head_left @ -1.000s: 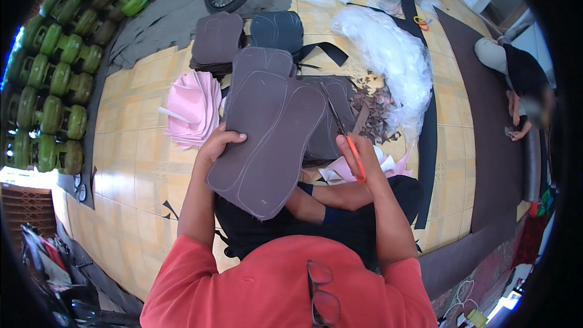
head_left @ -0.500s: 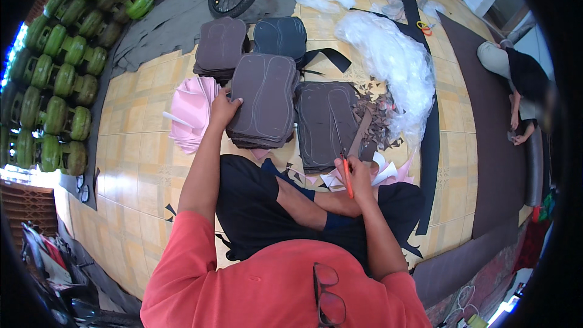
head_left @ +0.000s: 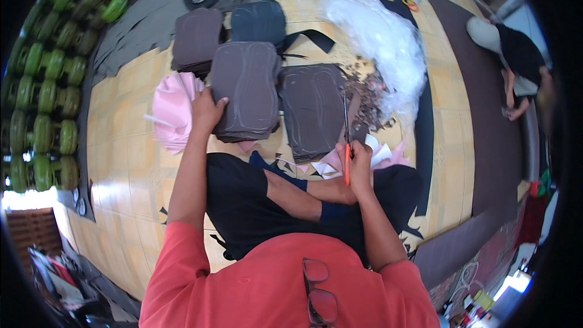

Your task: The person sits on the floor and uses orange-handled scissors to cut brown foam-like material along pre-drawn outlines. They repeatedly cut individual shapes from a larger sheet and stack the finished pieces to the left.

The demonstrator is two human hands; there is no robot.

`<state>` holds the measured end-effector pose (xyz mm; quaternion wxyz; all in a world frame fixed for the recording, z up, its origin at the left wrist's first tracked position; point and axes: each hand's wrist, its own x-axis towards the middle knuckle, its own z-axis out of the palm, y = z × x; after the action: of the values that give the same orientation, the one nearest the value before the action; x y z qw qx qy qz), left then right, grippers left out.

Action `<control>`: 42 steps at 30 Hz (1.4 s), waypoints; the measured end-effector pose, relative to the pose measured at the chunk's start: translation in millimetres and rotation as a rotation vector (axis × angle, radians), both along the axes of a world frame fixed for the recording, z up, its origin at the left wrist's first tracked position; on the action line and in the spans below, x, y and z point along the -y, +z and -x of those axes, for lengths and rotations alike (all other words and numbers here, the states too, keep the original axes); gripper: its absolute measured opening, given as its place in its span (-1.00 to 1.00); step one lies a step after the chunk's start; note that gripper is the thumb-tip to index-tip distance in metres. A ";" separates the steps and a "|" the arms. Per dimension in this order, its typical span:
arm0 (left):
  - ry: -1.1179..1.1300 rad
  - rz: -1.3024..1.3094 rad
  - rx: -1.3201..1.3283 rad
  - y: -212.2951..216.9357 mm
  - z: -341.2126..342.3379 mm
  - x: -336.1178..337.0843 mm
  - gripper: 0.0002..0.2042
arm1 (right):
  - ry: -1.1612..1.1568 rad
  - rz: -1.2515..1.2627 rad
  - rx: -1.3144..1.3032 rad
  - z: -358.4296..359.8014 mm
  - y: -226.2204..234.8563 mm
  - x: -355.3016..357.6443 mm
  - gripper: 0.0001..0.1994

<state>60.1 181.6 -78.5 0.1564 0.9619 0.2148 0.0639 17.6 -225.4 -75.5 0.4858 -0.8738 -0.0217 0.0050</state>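
Observation:
My left hand (head_left: pixel 208 111) is at the left edge of a stack of dark grey-brown sheets (head_left: pixel 246 88), thumb over the top and fingers at the side. Pale curved outlines are drawn on the top sheet. In my right hand (head_left: pixel 359 161) is a pair of scissors (head_left: pixel 347 167) with orange handles, its blades pointing away from me. Just left of the blades lies a second dark stack (head_left: pixel 311 106), also marked with lines. Pink sheets (head_left: pixel 173 112) fan out beside my left hand.
Behind are a brown stack (head_left: pixel 197 36) and a dark blue-grey one (head_left: pixel 258 23). Dark offcuts (head_left: pixel 370 100) and clear plastic (head_left: pixel 382 42) lie to the right. Green gas cylinders (head_left: pixel 45 85) are piled at left. Another person (head_left: pixel 516 54) bends down at far right.
The view has shifted, so the stacks sit further left and higher. The scissors have turned more upright and away from the right-hand dark stack. My left hand stays at its stack.

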 end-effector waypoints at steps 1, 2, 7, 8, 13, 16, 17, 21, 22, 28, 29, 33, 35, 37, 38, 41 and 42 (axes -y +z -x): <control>-0.007 -0.024 0.001 -0.8 -0.3 0.8 -0.40 | 0.001 0.030 0.070 0.2 2.7 7.0 -0.63; -0.030 -0.043 0.002 -1.0 -2.7 5.1 -0.40 | -0.032 0.004 0.057 3.1 -2.8 16.0 -0.64; -0.207 -0.260 0.056 17.7 -7.4 39.4 -0.41 | -0.165 -0.138 0.043 20.6 3.7 58.6 -0.61; -0.267 -0.307 0.094 24.5 -8.0 53.9 -0.44 | -0.187 -0.131 0.041 26.6 12.5 68.9 -0.60; -0.561 -0.106 0.150 54.4 -8.4 166.2 -0.54 | -0.373 -0.183 0.062 67.2 28.6 120.7 -0.56; -0.742 0.068 0.187 57.9 -5.6 238.5 -0.61 | -0.508 -0.263 0.102 96.4 50.2 149.7 -0.69; -0.786 0.120 0.168 62.4 -1.4 262.6 -0.61 | -0.558 -0.344 0.069 108.6 46.9 159.4 -0.71; -0.999 0.344 0.142 67.8 21.7 358.0 -0.65 | -0.772 -0.481 0.045 153.0 42.2 197.3 -0.76; -1.051 0.412 0.122 69.5 30.4 382.4 -0.66 | -0.812 -0.499 0.078 165.0 33.7 206.4 -0.78; -1.399 0.594 -0.068 72.9 94.3 506.1 -0.70 | -1.147 -0.405 0.021 243.5 4.3 261.3 -0.77; -1.461 0.600 -0.096 73.9 105.0 524.4 -0.71 | -1.204 -0.391 0.052 258.8 -5.5 270.8 -0.77; -1.600 0.632 -0.194 67.5 141.5 575.7 -0.67 | -1.415 -0.307 0.113 307.9 -32.5 308.0 -0.75; -1.621 0.680 -0.258 57.8 156.0 596.3 -0.67 | -1.510 -0.188 0.091 333.4 -44.2 328.1 -0.75; -1.637 0.693 -0.327 47.8 166.3 608.4 -0.65 | -1.590 -0.011 0.086 355.5 -57.1 351.5 -0.74; -1.638 0.712 -0.351 44.0 169.9 612.5 -0.65 | -1.626 0.036 0.088 363.6 -60.2 362.9 -0.74; -1.660 0.731 -0.396 41.4 177.8 621.2 -0.62 | -1.708 0.159 0.094 389.3 -69.8 394.7 -0.72; -1.657 0.732 -0.403 42.2 179.3 623.6 -0.63 | -1.722 0.186 0.101 398.2 -77.5 405.1 -0.70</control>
<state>-119.2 -442.0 -36.4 0.4059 0.6918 -0.5113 -0.3085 -380.6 -630.6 -153.0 0.2455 -0.6215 0.6264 -0.4014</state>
